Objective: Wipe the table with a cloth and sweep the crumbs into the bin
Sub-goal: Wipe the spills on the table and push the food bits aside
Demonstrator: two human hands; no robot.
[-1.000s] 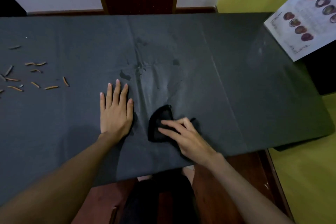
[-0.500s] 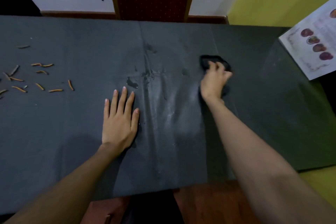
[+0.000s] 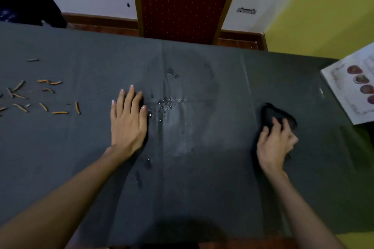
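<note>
A dark grey cloth-covered table point(image 3: 202, 188) fills the view. My right hand point(image 3: 275, 143) presses a small black cloth point(image 3: 271, 114) onto the table at the right, fingers bent over its near part. My left hand point(image 3: 127, 121) lies flat on the table left of centre, fingers straight. Water drops and wet smears point(image 3: 166, 105) sit between the hands. Several orange and grey stick-shaped crumbs point(image 3: 40, 97) are scattered at the far left. No bin is in view.
A red upholstered chair point(image 3: 182, 2) stands behind the table's far edge. A printed sheet with round pictures point(image 3: 354, 89) lies on the table's right end. A yellow wall is at the right.
My right hand slid the black cloth from the near centre to the far middle, then to the right and nearer. My left hand stayed flat in place.
</note>
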